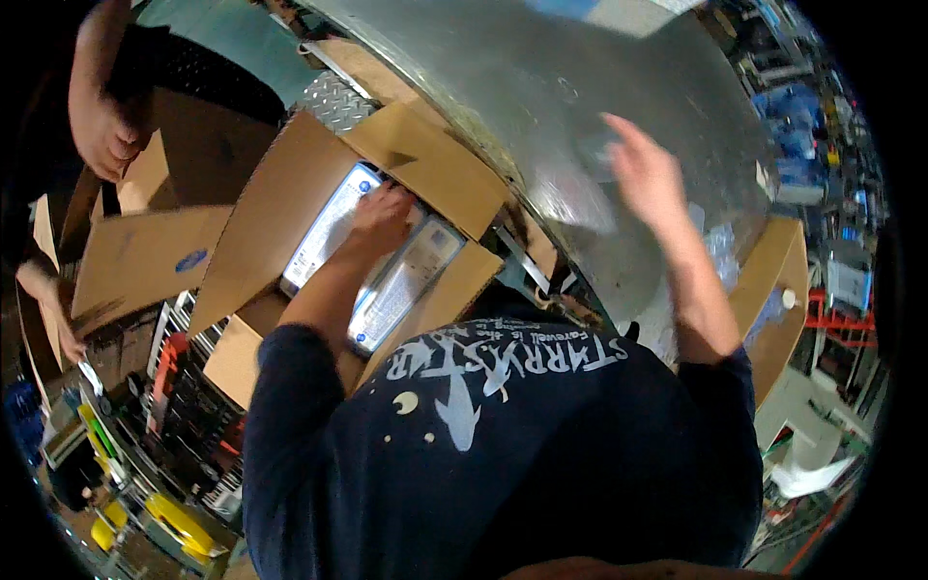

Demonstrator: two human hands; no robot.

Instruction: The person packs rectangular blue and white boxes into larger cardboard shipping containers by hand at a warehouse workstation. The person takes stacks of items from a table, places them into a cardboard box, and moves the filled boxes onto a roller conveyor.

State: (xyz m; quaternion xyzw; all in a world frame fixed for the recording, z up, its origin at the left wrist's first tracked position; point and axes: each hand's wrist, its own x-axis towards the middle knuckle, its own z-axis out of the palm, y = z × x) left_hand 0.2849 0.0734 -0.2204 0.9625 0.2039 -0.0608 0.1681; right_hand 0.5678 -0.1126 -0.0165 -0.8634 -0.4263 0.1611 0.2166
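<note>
An open cardboard box stands before me on the left, flaps spread. Inside are a white pack with blue edges and, nearer me, a second blue-edged pack; both carry printed labels. My left hand reaches into the box between the upper ends of these packs. Its fingers are bent downward and closed, and what they grip is hidden. Over the metal table, my right hand is empty, fingers stretched out and slightly blurred by motion.
At the left, another person's hands are beside another open cardboard box. To my right, a cardboard box holds clear plastic items. Red and yellow equipment stands at the lower left; shelving with blue items is at the far right.
</note>
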